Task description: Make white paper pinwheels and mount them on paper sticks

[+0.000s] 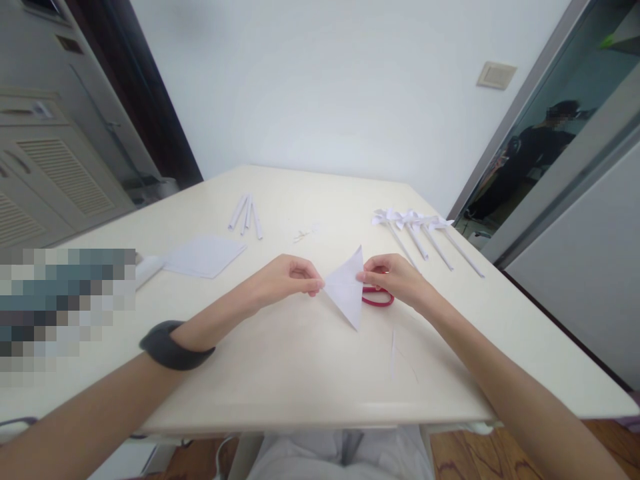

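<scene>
At centre, the left hand (286,277) and right hand (393,275) pinch a paper triangle (347,293) by tip and edge, apparently mid-fold; the crease is hard to make out, and the next move calls for aligned edges.

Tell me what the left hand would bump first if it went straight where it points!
The paper triangle, whose corner the left hand pinches; past it, probably the right hand, though depth is unclear.
</scene>
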Available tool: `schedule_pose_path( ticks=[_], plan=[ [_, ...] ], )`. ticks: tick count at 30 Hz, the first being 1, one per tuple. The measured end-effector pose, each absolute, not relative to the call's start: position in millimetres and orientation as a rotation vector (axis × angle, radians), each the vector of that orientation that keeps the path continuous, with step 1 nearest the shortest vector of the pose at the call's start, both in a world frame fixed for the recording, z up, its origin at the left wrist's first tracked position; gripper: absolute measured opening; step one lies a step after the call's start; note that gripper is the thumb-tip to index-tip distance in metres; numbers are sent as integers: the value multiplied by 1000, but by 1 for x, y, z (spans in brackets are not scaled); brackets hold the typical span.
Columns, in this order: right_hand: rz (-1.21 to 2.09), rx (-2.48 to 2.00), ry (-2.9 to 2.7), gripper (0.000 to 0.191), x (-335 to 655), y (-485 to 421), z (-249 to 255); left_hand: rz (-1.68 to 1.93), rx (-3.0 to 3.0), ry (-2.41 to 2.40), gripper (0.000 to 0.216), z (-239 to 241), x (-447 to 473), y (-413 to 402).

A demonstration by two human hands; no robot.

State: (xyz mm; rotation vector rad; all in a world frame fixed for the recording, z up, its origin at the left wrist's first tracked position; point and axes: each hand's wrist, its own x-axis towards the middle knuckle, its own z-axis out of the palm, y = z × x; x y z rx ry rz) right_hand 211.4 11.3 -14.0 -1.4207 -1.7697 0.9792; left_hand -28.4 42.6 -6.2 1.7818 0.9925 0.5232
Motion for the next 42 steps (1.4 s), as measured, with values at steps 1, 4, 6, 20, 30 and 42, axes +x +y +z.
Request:
schedule_pose_path(
  ticks=[1, 4, 6, 20, 30, 42],
  plan=[
    [973, -1418, -1766, 24, 211, 12, -14, 524, 1784, 995, 18, -6, -28, 43],
    [954, -1399, -1756, 22, 211, 12, -16, 524, 1786, 993, 18, -5, -28, 44],
    [941, -1388, -1756, 21, 211, 12, -16, 525, 1784, 992, 19, -5, -28, 44],
    [1028, -1375, -1690, 18, 208, 5, -1, 498, 1822, 986, 19, -4, -28, 40],
    [895, -1350, -1734, 20, 210, 6, -4, 492, 1821, 1001, 18, 2, -27, 37],
    [944, -1392, -1700, 23, 211, 5, -2, 475, 1849, 973, 19, -3, -28, 40]
  ],
)
